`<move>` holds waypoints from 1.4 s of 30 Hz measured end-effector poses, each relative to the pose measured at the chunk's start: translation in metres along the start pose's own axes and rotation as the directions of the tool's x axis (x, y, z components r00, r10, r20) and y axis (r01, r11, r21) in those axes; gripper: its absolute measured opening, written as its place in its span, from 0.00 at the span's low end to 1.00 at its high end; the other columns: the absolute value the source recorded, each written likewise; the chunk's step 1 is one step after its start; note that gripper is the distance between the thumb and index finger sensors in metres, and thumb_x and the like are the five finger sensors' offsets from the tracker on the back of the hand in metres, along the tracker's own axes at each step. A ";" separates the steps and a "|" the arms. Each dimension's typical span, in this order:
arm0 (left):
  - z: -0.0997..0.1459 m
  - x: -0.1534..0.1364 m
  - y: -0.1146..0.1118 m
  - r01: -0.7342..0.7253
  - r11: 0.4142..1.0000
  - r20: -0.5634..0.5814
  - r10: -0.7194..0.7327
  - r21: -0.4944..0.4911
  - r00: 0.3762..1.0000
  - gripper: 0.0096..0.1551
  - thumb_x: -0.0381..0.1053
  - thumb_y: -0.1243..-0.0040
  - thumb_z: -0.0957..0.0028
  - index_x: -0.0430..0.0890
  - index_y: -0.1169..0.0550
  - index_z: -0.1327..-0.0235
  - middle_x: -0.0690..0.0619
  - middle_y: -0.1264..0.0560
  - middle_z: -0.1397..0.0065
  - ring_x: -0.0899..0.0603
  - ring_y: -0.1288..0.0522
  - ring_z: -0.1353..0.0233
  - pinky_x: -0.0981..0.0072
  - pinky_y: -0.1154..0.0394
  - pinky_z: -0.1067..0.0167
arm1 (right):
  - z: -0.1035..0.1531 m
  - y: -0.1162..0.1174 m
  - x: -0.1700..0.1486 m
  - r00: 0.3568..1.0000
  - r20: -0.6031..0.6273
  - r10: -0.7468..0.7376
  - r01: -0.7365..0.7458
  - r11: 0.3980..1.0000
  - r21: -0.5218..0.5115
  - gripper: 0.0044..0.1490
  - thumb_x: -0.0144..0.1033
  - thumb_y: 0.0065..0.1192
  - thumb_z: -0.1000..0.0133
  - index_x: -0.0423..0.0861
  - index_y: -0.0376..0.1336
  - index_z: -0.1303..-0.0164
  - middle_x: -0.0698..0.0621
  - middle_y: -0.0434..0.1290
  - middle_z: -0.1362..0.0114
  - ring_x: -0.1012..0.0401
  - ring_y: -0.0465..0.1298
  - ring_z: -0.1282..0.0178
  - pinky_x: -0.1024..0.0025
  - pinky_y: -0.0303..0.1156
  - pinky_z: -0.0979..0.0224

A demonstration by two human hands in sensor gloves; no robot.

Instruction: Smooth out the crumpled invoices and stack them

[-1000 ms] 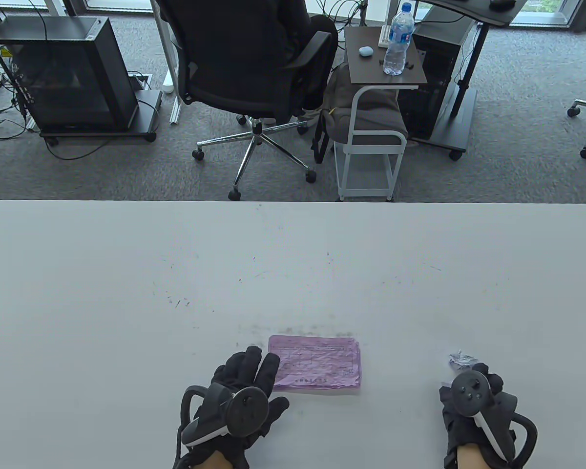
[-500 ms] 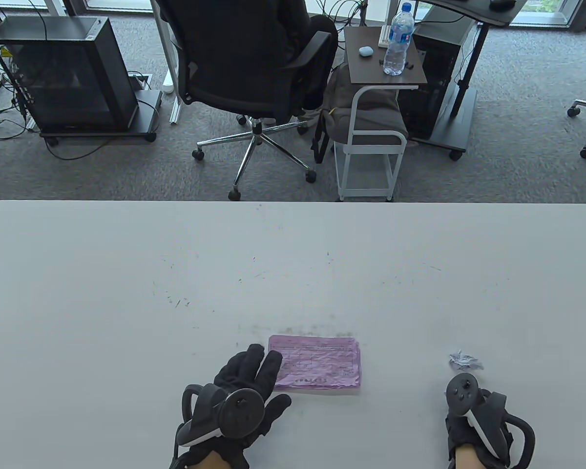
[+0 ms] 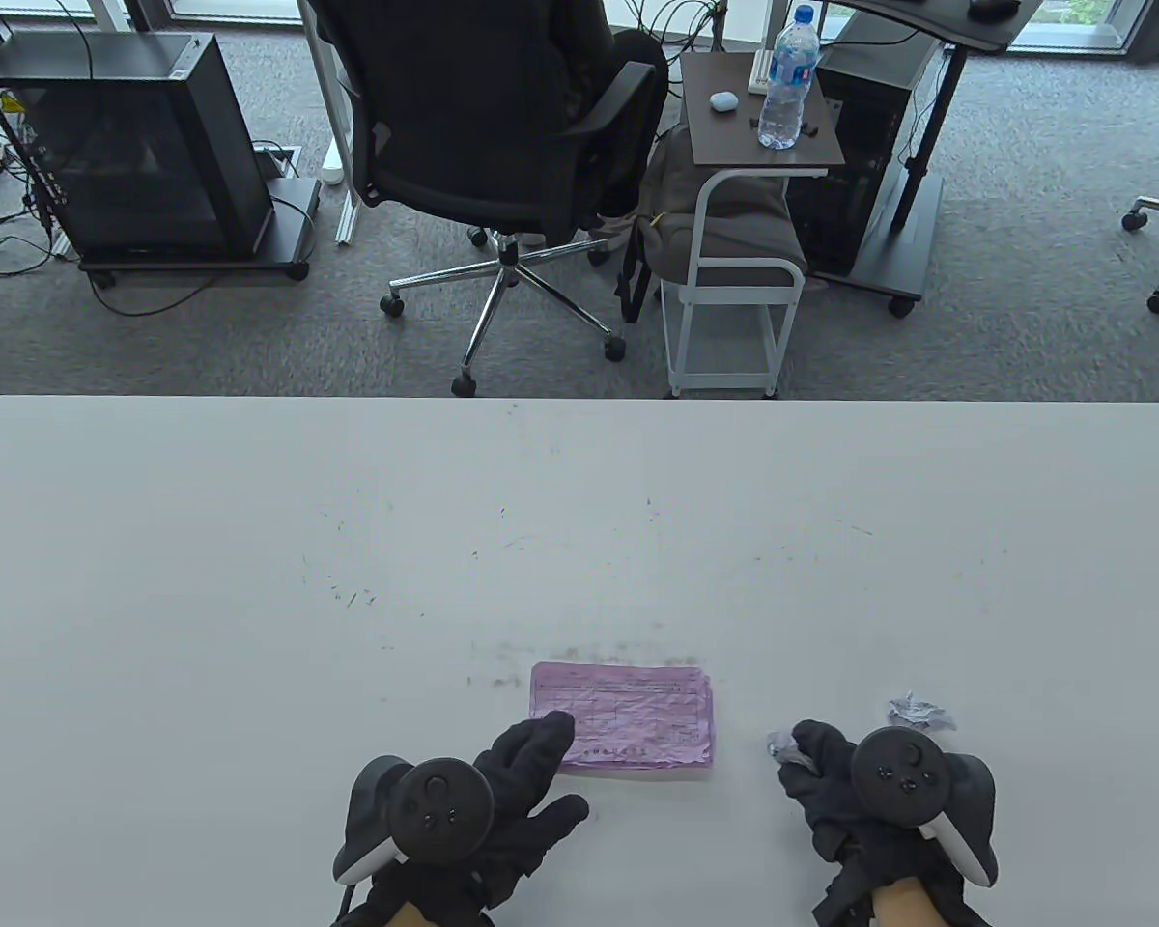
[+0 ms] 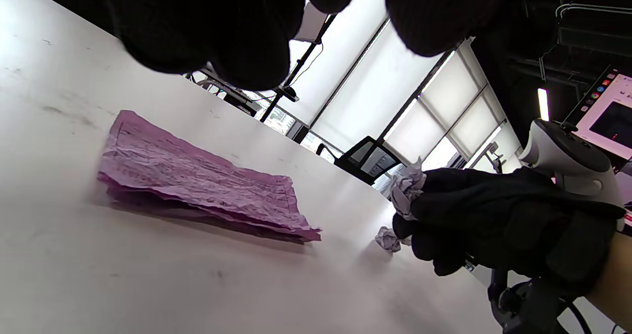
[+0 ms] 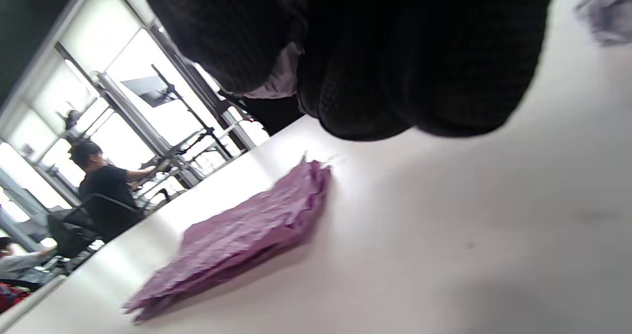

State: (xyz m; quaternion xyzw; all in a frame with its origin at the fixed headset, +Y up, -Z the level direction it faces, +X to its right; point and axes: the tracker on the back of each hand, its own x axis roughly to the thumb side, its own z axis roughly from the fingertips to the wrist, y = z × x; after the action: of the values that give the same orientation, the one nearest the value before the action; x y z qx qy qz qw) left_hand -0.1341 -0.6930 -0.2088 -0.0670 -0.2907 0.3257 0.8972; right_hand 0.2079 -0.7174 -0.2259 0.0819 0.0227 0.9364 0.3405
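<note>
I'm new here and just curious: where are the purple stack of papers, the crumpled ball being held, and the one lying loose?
purple stack [image 3: 628,719], table view, middle of top sheet.
held crumpled ball [image 4: 409,189], left wrist view, exposed top.
loose crumpled ball [image 3: 918,713], table view, its centre.

No text can be read in any view. The top sheet of the purple stack [image 3: 622,716] carries a printed grid of boxes and lines of small dark print, perhaps form headings, but the characters are too small and blurred to make out. The bottle [image 3: 787,82] wears a blue and white label whose wording cannot be resolved. A screen [image 4: 610,114] at the left wrist view's edge shows coloured icons, unreadable.
</note>
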 end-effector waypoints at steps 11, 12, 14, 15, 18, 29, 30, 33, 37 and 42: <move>0.004 0.030 -0.007 -0.146 0.987 0.166 0.134 0.067 0.977 0.45 0.55 0.39 0.41 0.37 0.43 0.19 0.31 0.42 0.24 0.40 0.20 0.40 0.52 0.20 0.47 | 0.018 0.015 0.132 0.918 0.388 0.082 -0.118 0.990 0.072 0.31 0.39 0.72 0.47 0.41 0.64 0.37 0.41 0.80 0.47 0.56 0.82 0.59 0.68 0.83 0.62; 0.004 0.029 -0.008 -0.150 0.986 0.160 0.137 0.073 0.978 0.44 0.54 0.39 0.41 0.36 0.42 0.20 0.31 0.42 0.24 0.42 0.20 0.41 0.54 0.20 0.48 | 0.018 0.021 0.134 0.920 0.389 0.049 -0.091 0.992 0.090 0.31 0.38 0.72 0.47 0.41 0.64 0.36 0.41 0.80 0.46 0.56 0.82 0.59 0.68 0.83 0.62; 0.004 0.025 -0.009 -0.189 0.980 0.162 0.177 0.063 0.971 0.40 0.51 0.39 0.40 0.36 0.39 0.22 0.31 0.41 0.25 0.42 0.19 0.42 0.54 0.19 0.48 | 0.019 0.031 0.128 0.926 0.378 -0.011 -0.015 0.998 0.066 0.30 0.36 0.71 0.46 0.41 0.64 0.36 0.40 0.79 0.46 0.55 0.82 0.58 0.67 0.83 0.61; 0.004 0.021 -0.008 -0.217 0.973 0.152 0.203 0.075 0.967 0.35 0.49 0.41 0.39 0.37 0.37 0.23 0.32 0.39 0.25 0.43 0.19 0.43 0.53 0.19 0.48 | 0.018 0.038 0.123 0.919 0.390 -0.062 0.026 0.995 0.097 0.30 0.35 0.72 0.47 0.40 0.64 0.37 0.39 0.79 0.45 0.54 0.82 0.58 0.66 0.83 0.61; 0.003 0.013 -0.007 -0.269 0.953 0.132 0.251 0.137 0.959 0.24 0.46 0.42 0.39 0.41 0.28 0.32 0.35 0.30 0.31 0.43 0.16 0.48 0.51 0.18 0.50 | 0.018 0.040 0.115 0.928 0.361 -0.092 0.058 0.993 0.104 0.30 0.35 0.69 0.45 0.40 0.63 0.34 0.38 0.78 0.43 0.53 0.81 0.56 0.65 0.83 0.59; 0.002 0.006 -0.009 -0.393 0.902 0.112 0.378 0.178 0.919 0.26 0.44 0.44 0.38 0.39 0.33 0.29 0.41 0.25 0.37 0.46 0.15 0.50 0.48 0.18 0.46 | 0.017 0.036 0.089 0.921 0.282 -0.269 0.266 0.963 0.052 0.26 0.42 0.62 0.41 0.41 0.66 0.38 0.40 0.80 0.47 0.53 0.82 0.59 0.65 0.83 0.63; 0.002 0.005 -0.008 -0.380 0.907 0.112 0.365 0.179 0.924 0.26 0.44 0.44 0.38 0.39 0.33 0.29 0.41 0.25 0.38 0.47 0.15 0.51 0.48 0.18 0.46 | 0.018 0.036 0.089 0.924 0.286 -0.254 0.249 0.967 0.055 0.26 0.43 0.61 0.41 0.42 0.66 0.37 0.40 0.80 0.45 0.52 0.82 0.58 0.65 0.83 0.61; 0.003 0.007 -0.006 -0.275 0.943 0.134 0.252 0.190 0.958 0.28 0.45 0.43 0.39 0.38 0.33 0.28 0.42 0.23 0.41 0.48 0.15 0.56 0.47 0.18 0.48 | 0.016 0.037 0.087 0.908 0.304 -0.288 0.276 0.958 0.083 0.40 0.52 0.60 0.41 0.39 0.55 0.27 0.33 0.70 0.29 0.46 0.78 0.43 0.59 0.81 0.51; 0.001 0.014 -0.010 -0.213 0.962 0.157 0.187 0.168 0.970 0.30 0.48 0.42 0.40 0.38 0.33 0.28 0.43 0.22 0.43 0.49 0.15 0.58 0.47 0.18 0.48 | 0.010 0.049 0.085 0.824 0.303 -0.480 0.419 0.874 0.245 0.45 0.47 0.65 0.43 0.35 0.53 0.25 0.31 0.69 0.30 0.45 0.77 0.44 0.55 0.80 0.49; 0.000 0.012 -0.015 -0.269 0.959 0.122 0.258 0.086 0.958 0.51 0.63 0.43 0.44 0.38 0.48 0.20 0.39 0.38 0.25 0.35 0.25 0.33 0.40 0.24 0.40 | 0.014 0.047 0.092 0.892 0.362 -0.272 0.272 0.961 0.052 0.26 0.37 0.67 0.44 0.42 0.64 0.37 0.42 0.79 0.44 0.56 0.82 0.56 0.65 0.83 0.58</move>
State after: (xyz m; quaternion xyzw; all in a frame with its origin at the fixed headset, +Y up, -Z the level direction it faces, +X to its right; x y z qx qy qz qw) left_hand -0.1183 -0.6974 -0.1979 -0.0413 -0.3110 0.4600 0.8307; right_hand 0.1114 -0.6947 -0.1951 0.2506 -0.0299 0.8479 0.4663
